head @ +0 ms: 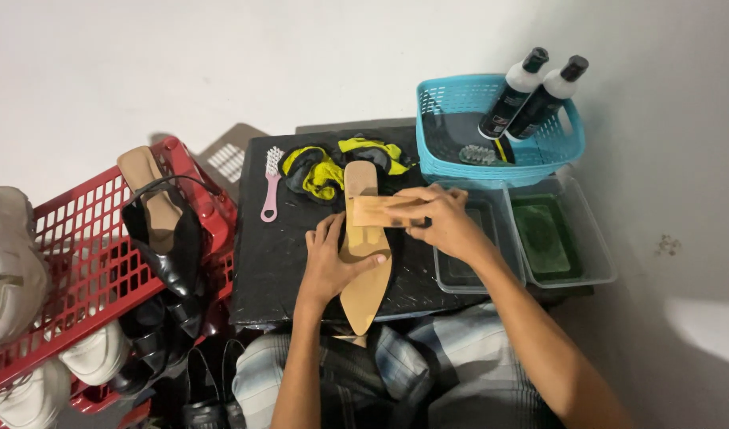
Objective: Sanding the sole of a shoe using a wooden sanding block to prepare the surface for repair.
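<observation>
Tan flat shoe [366, 298] lies mid-desk [261, 270], long axis 12-to-6, pointed toe at 6 toward the person, heel end at 12. Left hand [330, 266] lies flat and open on the insole from 9 o'clock, thumb across it, pinning it down. Right hand [444, 218] comes in from 3 o'clock, fingers closed on the tan strap [380, 210] that crosses the shoe near the heel end. Both hands are on the shoe; the right sits nearer the strap, the left nearer the toe. At 12 of the shoe, touching it, is a yellow-and-black cloth [325, 171]; a pink brush [271, 187] lies at 10. Blue basket [452, 163] with two bottles [531, 95] sits at 2, two clear trays [567, 278] at 3. Red crate [86, 230] of shoes stands at 9, off the desk.
</observation>
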